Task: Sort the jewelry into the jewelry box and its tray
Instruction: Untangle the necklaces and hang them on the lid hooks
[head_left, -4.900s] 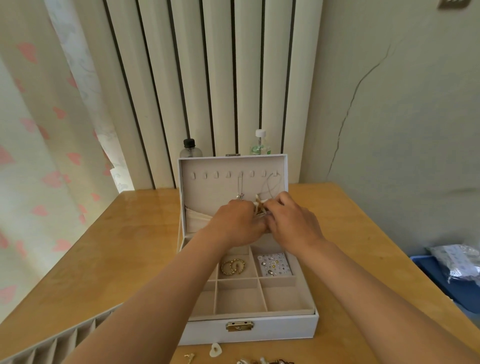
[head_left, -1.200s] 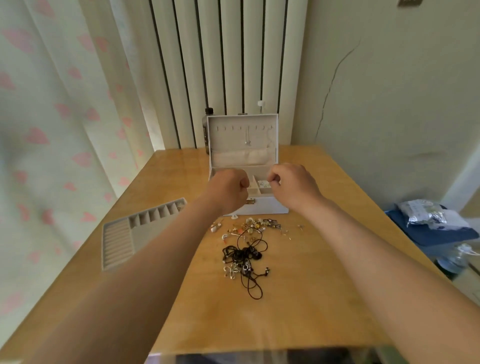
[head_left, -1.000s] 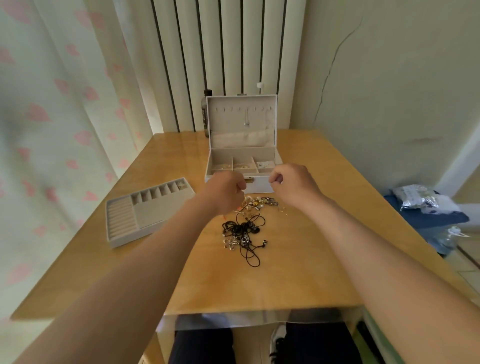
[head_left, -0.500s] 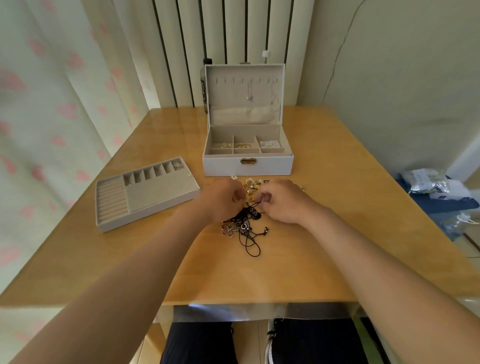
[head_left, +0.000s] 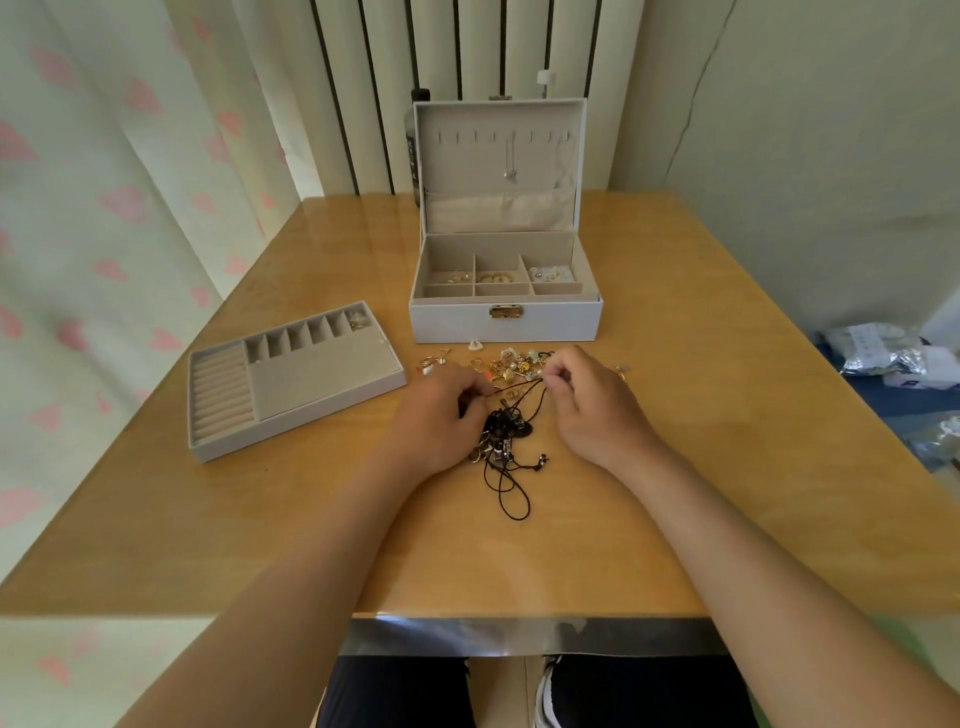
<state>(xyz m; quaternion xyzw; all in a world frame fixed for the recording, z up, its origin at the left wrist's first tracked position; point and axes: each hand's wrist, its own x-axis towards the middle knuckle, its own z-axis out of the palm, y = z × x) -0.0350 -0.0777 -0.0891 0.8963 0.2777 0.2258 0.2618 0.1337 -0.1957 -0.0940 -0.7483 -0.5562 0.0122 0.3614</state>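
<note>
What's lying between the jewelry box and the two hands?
A scatter of loose jewelry on the table before the jewelry box; the head view shows it.

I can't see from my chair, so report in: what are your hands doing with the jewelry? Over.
Hands: left hand and right hand both pinching the black cord tangle. Small jewelry pile unsorted before the open jewelry box. Cords snarled together.

Wooden table (head_left: 727, 415) with jewelry box (head_left: 506, 314), tray (head_left: 322, 374), loose jewelry pile (head_left: 511, 410).
</note>
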